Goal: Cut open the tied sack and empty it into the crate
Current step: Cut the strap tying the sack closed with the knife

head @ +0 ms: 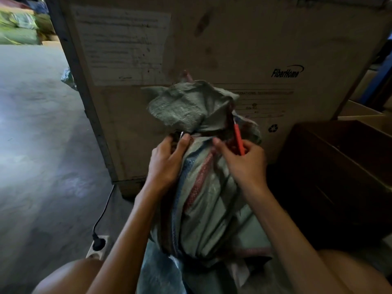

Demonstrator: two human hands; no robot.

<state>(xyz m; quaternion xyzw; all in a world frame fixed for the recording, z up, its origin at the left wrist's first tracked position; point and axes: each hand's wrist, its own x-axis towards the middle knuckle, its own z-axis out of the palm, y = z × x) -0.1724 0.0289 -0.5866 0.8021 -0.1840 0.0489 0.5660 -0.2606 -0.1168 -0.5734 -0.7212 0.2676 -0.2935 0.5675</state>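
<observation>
A grey-green woven sack (207, 194) with blue and red stripes stands upright between my knees, its neck tied and its top flap (186, 107) spread above the tie. My left hand (167, 160) grips the sack at the left of the tied neck, fingers pinching the fabric. On the right of the neck, my right hand (244, 162) holds a thin red-handled cutter (238, 139), whose tip points up into the neck. A dark brown crate (339, 166) sits to the right of the sack, open at the top.
A large cardboard box (212, 49) marked FiberHome stands right behind the sack. A white power strip (97, 247) with a black plug and cable lies on the concrete floor at lower left. More cardboard boxes (364, 111) are at the far right.
</observation>
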